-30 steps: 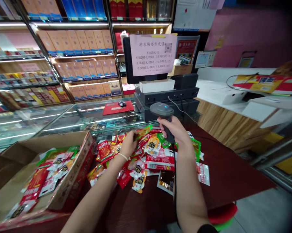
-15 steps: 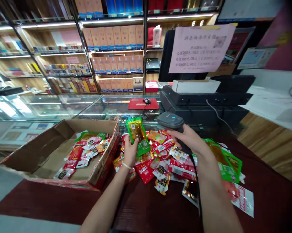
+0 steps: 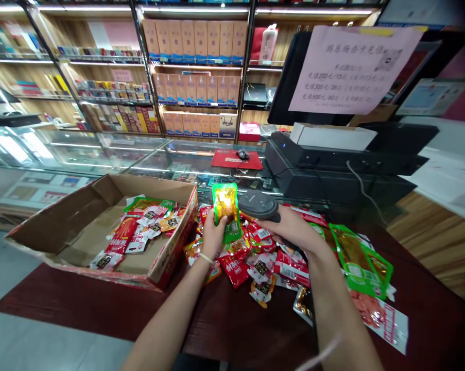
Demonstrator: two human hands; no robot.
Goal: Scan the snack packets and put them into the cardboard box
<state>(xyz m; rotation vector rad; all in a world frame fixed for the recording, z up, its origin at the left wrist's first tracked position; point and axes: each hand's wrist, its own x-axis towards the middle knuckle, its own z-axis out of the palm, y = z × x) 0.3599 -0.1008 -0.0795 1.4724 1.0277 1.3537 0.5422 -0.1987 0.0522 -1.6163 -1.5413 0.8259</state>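
My left hand (image 3: 214, 234) grips a green-and-gold snack packet (image 3: 225, 201) upright, thumb across its front, and light glares off its upper half. In my right hand (image 3: 294, 229) is a dark barcode scanner (image 3: 258, 205), its head pointing left and close to the packet's right edge. Below both hands lies a pile of red, white and orange snack packets (image 3: 236, 269) on the dark red counter. To the left, an open cardboard box (image 3: 58, 247) holds several similar packets (image 3: 124, 234). Farther right rest green packets (image 3: 358, 257) and a clear-and-white packet (image 3: 382, 317).
A black monitor with a pink paper sign (image 3: 332, 72) stands on the right, above a white box (image 3: 332, 136) and a black cash drawer (image 3: 325, 178). A mouse (image 3: 242, 154) sits on a red mat (image 3: 224, 159) on the glass case. Stocked shelves (image 3: 195, 67) line the back.
The scanner has moved left, nearer the packet, and its blue light no longer shows. The packet is now held more upright. The camera view has shifted slightly.
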